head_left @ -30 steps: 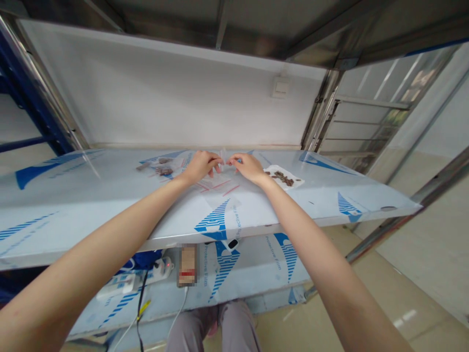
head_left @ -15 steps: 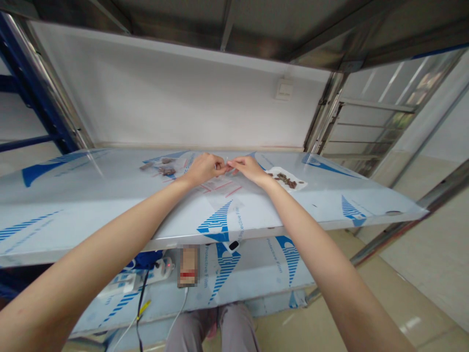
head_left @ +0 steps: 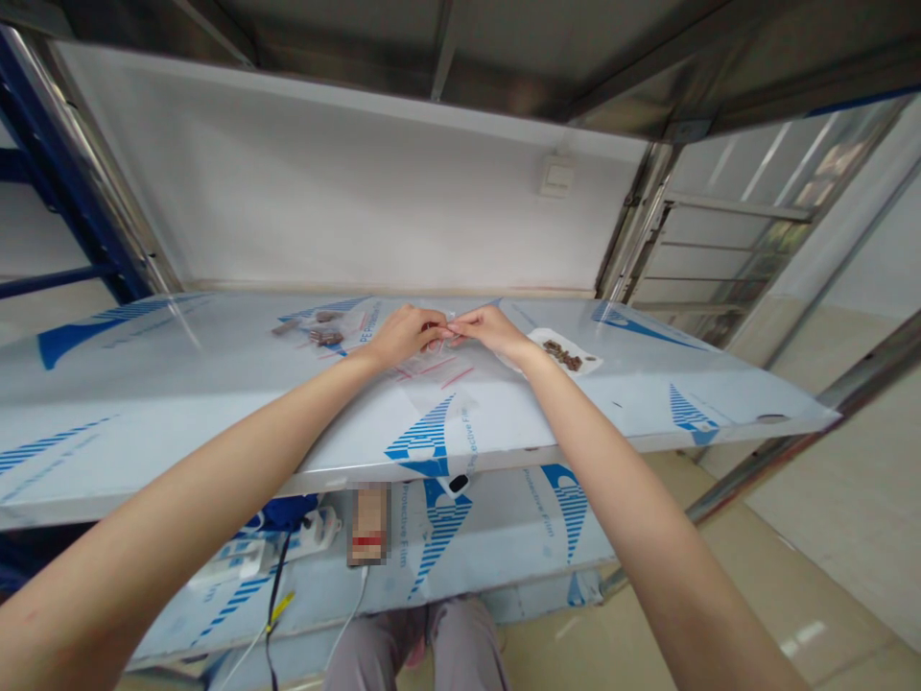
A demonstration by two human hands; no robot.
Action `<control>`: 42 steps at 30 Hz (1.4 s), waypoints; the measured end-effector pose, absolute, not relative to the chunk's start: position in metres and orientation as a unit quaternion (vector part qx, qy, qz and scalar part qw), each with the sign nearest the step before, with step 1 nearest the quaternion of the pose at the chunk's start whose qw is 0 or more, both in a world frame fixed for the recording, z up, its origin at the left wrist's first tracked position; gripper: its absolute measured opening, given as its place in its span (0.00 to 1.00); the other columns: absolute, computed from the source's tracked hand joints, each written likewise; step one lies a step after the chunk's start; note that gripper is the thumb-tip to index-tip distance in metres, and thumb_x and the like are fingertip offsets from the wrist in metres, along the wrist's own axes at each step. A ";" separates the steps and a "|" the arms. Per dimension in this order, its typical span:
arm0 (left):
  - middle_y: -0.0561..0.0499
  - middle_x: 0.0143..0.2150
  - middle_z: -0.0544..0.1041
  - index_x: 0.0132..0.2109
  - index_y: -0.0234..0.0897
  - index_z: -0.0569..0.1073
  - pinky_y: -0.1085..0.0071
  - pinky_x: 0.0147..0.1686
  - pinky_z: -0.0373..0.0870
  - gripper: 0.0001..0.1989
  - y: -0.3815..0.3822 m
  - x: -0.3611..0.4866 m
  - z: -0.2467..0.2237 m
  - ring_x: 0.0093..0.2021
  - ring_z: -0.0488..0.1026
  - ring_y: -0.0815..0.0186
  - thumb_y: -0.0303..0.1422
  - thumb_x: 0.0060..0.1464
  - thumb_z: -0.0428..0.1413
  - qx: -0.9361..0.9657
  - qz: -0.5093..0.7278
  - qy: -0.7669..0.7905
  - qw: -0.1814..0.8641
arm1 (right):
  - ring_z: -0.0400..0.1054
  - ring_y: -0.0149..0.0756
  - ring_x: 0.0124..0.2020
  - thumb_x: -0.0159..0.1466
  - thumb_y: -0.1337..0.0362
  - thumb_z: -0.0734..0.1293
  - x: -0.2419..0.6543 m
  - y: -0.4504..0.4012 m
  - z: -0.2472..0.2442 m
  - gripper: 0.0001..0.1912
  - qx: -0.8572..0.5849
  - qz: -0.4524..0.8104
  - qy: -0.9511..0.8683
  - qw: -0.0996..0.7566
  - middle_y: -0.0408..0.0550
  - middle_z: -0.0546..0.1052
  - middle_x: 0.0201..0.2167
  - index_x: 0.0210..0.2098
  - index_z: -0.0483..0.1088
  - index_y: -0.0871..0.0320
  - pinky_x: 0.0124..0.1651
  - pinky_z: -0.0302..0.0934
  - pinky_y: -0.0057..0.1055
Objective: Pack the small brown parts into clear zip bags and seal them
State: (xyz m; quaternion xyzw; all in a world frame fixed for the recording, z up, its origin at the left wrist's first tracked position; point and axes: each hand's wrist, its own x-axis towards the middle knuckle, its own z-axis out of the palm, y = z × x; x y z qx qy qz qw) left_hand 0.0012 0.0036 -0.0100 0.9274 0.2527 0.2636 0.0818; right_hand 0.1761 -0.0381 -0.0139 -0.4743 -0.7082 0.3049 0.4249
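My left hand (head_left: 409,334) and my right hand (head_left: 492,328) meet above the table, fingertips pinched together. Between them is a small clear plastic bag (head_left: 436,347), mostly covered by the fingers. Flat clear bags with red strips (head_left: 436,370) lie just below the hands. To the left rest several clear bags holding brown pieces (head_left: 327,338). Right of my right hand, small brown pieces (head_left: 565,357) sit on a white sheet or shallow tray (head_left: 591,365), partly behind my wrist.
The metal table (head_left: 216,384) wears blue-printed protective film. A lower shelf (head_left: 496,537) carries a phone-like blurred object (head_left: 368,526) on a white cable, a power strip (head_left: 309,534) and a small white device (head_left: 456,486). A metal shelf (head_left: 360,48) hangs overhead.
My hands have drawn slightly closer, and the right fingers have closed in toward the left fingertips. The bags and brown pieces on the table stay put.
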 end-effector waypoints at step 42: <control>0.38 0.43 0.73 0.43 0.30 0.71 0.56 0.47 0.60 0.16 -0.021 0.019 -0.009 0.50 0.66 0.51 0.36 0.56 0.44 0.894 0.278 0.316 -0.156 | 0.73 0.38 0.33 0.56 0.68 0.60 0.169 -0.043 -0.012 0.16 -0.668 0.027 -0.664 0.334 0.45 0.78 0.27 0.41 0.74 0.57 0.45 0.60 0.33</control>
